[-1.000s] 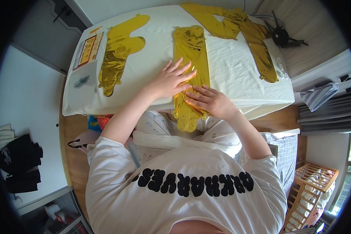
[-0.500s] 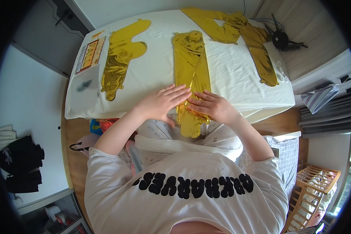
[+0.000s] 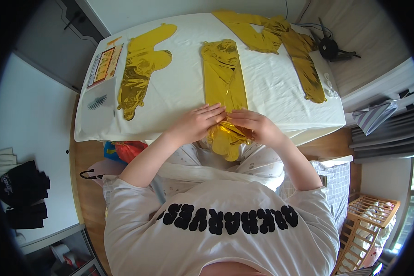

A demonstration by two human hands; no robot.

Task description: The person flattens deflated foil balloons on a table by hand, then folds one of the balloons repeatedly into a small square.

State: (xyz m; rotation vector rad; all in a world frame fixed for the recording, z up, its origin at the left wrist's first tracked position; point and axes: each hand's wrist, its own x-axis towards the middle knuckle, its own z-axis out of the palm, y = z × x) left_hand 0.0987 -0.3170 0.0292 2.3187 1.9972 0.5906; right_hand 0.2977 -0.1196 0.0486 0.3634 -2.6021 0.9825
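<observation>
A long flat gold foil balloon (image 3: 224,78) lies down the middle of a white-covered table (image 3: 184,92); its near end hangs over the front edge. My left hand (image 3: 198,123) and my right hand (image 3: 254,125) both rest on that near end at the table's edge, fingertips meeting over the crumpled foil, pinching it. A second gold foil balloon (image 3: 140,69) lies flat to the left. Another gold foil balloon (image 3: 280,43) stretches across the back right corner.
A printed card (image 3: 104,64) and a clear packet (image 3: 98,102) lie at the table's left edge. A black object with cables (image 3: 330,47) sits beyond the right corner. Colourful bags (image 3: 122,149) lie on the wooden floor at left. A wooden crate (image 3: 370,225) stands at lower right.
Both hands have slid toward me along the middle balloon, from flat on its body to its near end at the table's edge, where the foil is now bunched.
</observation>
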